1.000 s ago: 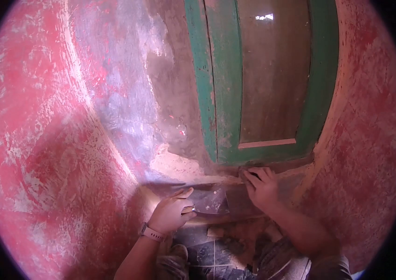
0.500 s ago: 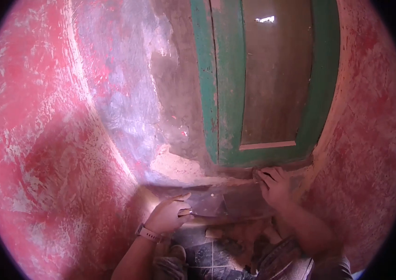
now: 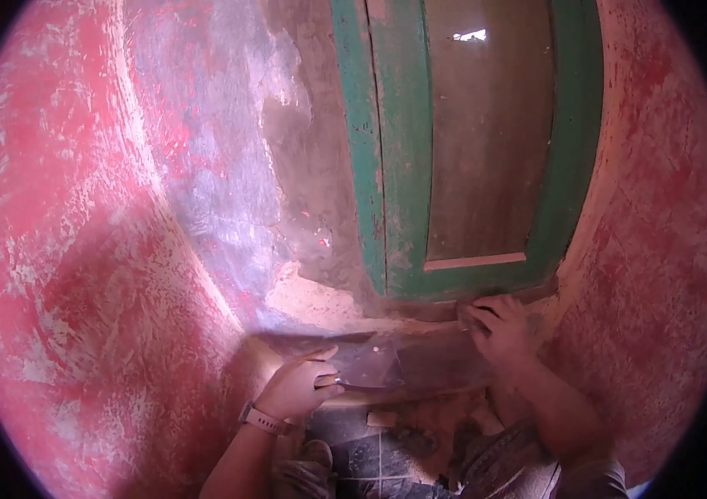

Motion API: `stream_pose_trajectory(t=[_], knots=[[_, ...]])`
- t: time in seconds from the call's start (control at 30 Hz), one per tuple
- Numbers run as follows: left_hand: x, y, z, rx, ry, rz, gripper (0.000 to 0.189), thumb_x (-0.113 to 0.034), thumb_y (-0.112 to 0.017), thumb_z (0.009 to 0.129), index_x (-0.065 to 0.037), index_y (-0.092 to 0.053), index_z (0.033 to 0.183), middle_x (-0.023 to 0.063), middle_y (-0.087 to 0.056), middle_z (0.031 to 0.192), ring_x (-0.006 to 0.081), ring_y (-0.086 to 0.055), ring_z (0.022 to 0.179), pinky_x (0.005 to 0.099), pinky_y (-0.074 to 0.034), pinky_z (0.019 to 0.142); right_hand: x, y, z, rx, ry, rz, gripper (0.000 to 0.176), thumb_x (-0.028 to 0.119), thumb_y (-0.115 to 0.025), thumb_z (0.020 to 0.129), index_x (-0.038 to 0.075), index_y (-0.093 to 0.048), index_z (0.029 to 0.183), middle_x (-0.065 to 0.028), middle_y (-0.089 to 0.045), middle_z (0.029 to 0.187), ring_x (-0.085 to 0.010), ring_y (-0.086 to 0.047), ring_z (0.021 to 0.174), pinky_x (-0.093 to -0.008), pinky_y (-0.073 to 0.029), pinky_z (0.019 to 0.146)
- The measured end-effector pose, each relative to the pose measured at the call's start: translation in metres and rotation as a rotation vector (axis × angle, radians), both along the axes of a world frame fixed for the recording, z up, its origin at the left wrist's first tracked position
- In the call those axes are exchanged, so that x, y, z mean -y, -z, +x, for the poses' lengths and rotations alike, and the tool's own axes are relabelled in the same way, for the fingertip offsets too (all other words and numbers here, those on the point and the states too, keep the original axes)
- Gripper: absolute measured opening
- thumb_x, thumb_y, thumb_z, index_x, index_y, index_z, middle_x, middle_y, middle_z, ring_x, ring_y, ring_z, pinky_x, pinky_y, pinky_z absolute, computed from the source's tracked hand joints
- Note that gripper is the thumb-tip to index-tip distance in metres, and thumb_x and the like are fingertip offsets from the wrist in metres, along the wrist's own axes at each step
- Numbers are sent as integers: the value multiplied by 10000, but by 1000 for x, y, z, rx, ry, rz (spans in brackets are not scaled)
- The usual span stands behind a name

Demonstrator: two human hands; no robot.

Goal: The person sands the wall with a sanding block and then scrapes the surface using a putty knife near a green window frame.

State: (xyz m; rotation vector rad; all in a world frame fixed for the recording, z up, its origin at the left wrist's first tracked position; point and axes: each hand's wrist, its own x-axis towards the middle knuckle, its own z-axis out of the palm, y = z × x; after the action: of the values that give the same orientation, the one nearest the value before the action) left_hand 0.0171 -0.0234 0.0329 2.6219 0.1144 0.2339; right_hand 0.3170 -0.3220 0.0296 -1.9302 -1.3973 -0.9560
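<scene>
I've got the left hand [image 3: 295,387] low in the middle of the view, closed around the handle of a scraper [image 3: 363,371]. Its wide flat blade points right and lies against the dark face of the step under the door. The thumb sits on top and the fingers wrap beneath the handle.

The right hand [image 3: 499,328] is further right and a little farther off, at the bottom corner of the green door frame [image 3: 401,166]. Its fingers [image 3: 476,313] are curled and pressed against the ledge just below the frame. I cannot tell whether they pinch anything, because the knuckles cover that spot.

The two hands are apart, with the blade lying between them.

A watch [image 3: 260,418] is strapped to the left wrist, but it is too small and too turned away for me to read anything on it.

The rough red wall [image 3: 79,249] fills the left side, scuffed pale in patches. A bare grey-brown plaster patch [image 3: 303,166] sits between the wall and the frame. A dull brown panel [image 3: 486,125] sits inside the frame.

Near me, dark floor tiles [image 3: 370,456] and a shoe [image 3: 313,466] show below the hands.
</scene>
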Motion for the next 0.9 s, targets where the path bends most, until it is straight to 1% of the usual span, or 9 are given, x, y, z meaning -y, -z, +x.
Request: stream_pose_trajectory(t=[0.1, 0.2, 0.23, 0.37, 0.53, 0.63, 0.7, 0.8, 0.9], knots=[[-4, 7, -2, 34, -16, 44, 310, -330, -783, 924, -23, -749, 923, 307, -653, 1432, 411, -610, 1374, 474, -523, 1086, -2, 2, -3, -16, 30, 48, 347, 32, -827, 726, 93, -800, 1067, -61, -724, 1129, -329, -675, 1022, -460, -562, 877], [8, -1, 3, 56, -17, 39, 300, -324, -781, 927, -27, -743, 914, 306, -655, 1432, 419, -601, 1385, 472, -514, 1115, -27, 13, -7, 2, -31, 28, 372, 132, -847, 726, 134, -809, 1097, -45, -721, 1140, -313, -674, 1028, -460, -570, 874], [13, -4, 6, 58, -18, 26, 297, -322, -780, 929, -29, -736, 903, 304, -658, 1427, 421, -597, 1391, 473, -511, 1124, -37, 14, -13, -1, -55, 28, 391, 135, -847, 723, 137, -807, 1112, -45, -719, 1151, -310, -672, 1037, -459, -569, 882], [22, 0, 17, 104, 42, 86, 402, -388, -762, 978, 4, -708, 904, 291, -608, 1509, 430, -621, 1342, 479, -540, 1054, -76, 2, -42, -6, -172, -15, 469, 148, -845, 712, 152, -796, 1179, -42, -707, 1203, -292, -660, 1088, -452, -566, 918], [24, -7, 20, -30, 42, 38, 399, -378, -761, 979, 11, -705, 912, 305, -586, 1527, 423, -628, 1339, 471, -549, 1039, -63, 7, -39, 46, -188, -72, 516, 159, -846, 713, 155, -780, 1224, -37, -698, 1251, -277, -648, 1143, -459, -561, 943], [10, -2, 14, -63, 38, 17, 376, -365, -755, 985, -1, -705, 905, 310, -607, 1495, 423, -637, 1321, 475, -549, 1024, -24, 8, -10, 63, -125, -61, 507, 143, -849, 707, 145, -781, 1209, -38, -701, 1250, -283, -654, 1127, -465, -560, 931], [5, -2, 11, -10, 41, 42, 365, -363, -750, 990, -13, -703, 898, 313, -633, 1450, 425, -640, 1314, 475, -552, 1004, -6, 11, 4, 57, -73, -63, 498, 127, -850, 703, 138, -782, 1196, -39, -702, 1245, -291, -657, 1108, -466, -559, 922], [9, -3, 7, 40, -14, 22, 324, -332, -769, 955, -23, -702, 883, 286, -688, 1354, 401, -629, 1341, 482, -548, 1015, -9, 17, 3, 22, -38, 0, 479, 107, -847, 700, 136, -786, 1174, -40, -705, 1225, -293, -660, 1077, -458, -560, 906], [14, 0, 11, 100, 8, 38, 306, -317, -777, 935, -28, -697, 872, 277, -710, 1296, 396, -642, 1314, 491, -547, 998, -40, 14, -18, 32, -137, 8, 470, 102, -844, 703, 121, -788, 1170, -41, -704, 1213, -289, -658, 1066, -455, -563, 901]])
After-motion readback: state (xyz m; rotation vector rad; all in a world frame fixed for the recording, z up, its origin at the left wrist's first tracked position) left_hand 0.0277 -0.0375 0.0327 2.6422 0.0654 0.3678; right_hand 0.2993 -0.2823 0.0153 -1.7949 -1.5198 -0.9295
